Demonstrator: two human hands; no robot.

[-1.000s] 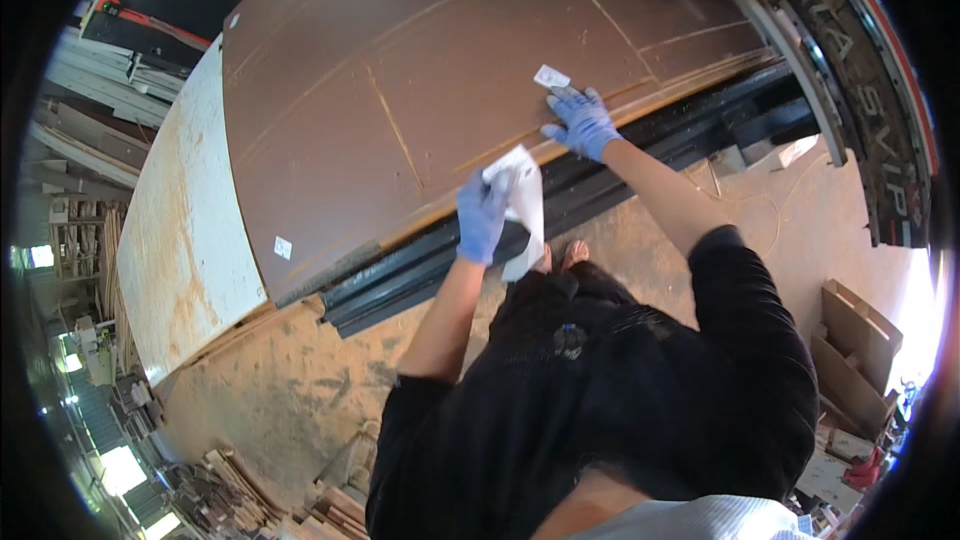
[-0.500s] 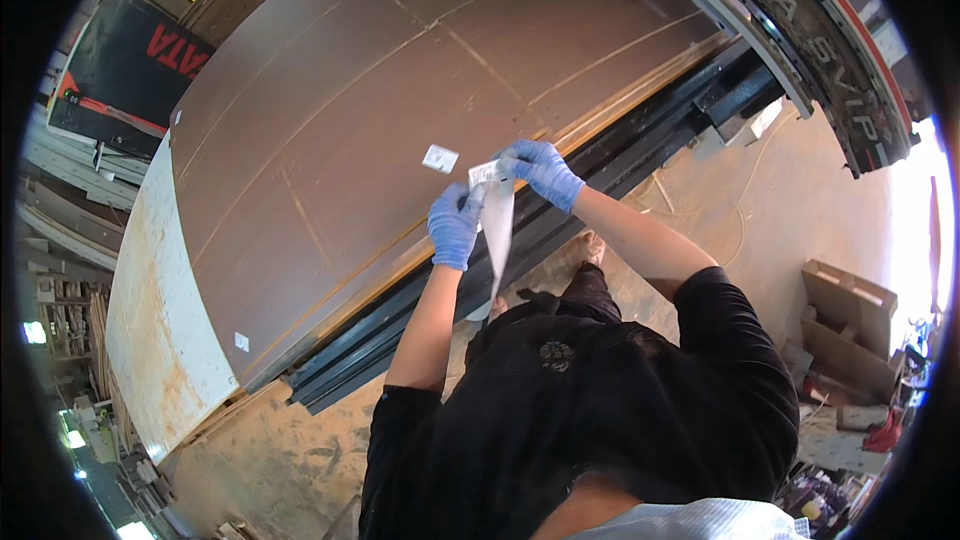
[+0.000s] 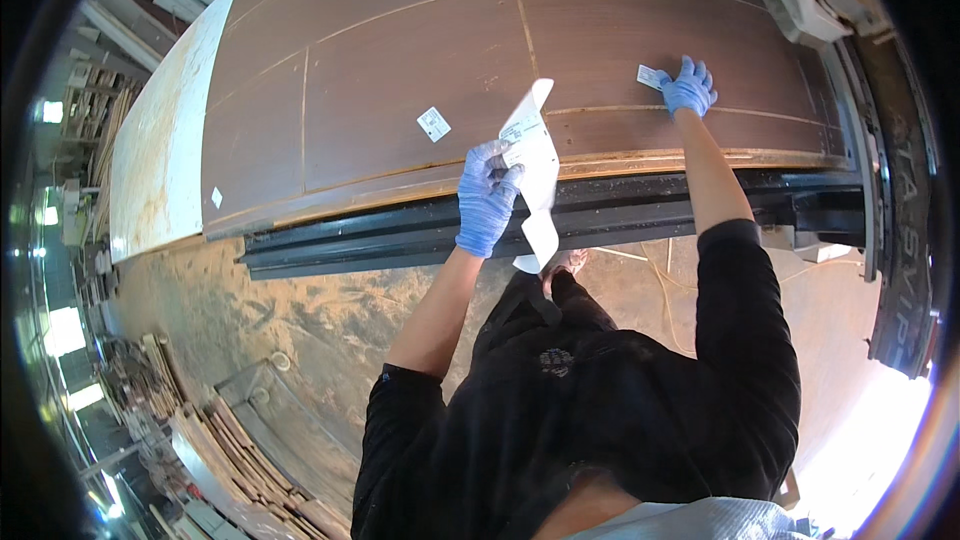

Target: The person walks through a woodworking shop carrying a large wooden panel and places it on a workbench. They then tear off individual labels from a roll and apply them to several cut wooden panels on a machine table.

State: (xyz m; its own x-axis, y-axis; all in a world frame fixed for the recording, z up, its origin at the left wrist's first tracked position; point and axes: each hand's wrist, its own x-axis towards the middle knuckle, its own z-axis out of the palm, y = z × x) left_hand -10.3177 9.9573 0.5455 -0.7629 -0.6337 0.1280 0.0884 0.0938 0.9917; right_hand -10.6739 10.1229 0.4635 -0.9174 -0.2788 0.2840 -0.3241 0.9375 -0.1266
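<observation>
My left hand (image 3: 486, 204), in a blue glove, pinches a curling white strip of printed labels (image 3: 536, 168) over the near edge of the brown board (image 3: 410, 60). The strip's lower end dangles toward the floor. Farther right, my gloved right hand (image 3: 690, 90) lies on the board with its fingers spread. A small white label (image 3: 649, 76) sits beside and partly under it. Another label (image 3: 434, 124) lies on the board left of the strip, and a third label (image 3: 216, 197) is near the left corner.
Dark metal beams (image 3: 400, 228) run below the board's front edge. A white, rust-stained panel (image 3: 165, 130) adjoins the board on the left. Machine framing (image 3: 885, 210) stands at the right. Wood strips (image 3: 235, 465) are stacked at lower left, and a thin hose (image 3: 665, 295) crosses the floor.
My right hand has left the strip and reached right onto the board, at a label there. My left hand keeps the strip, now raised and curled. The view has turned and shifted right.
</observation>
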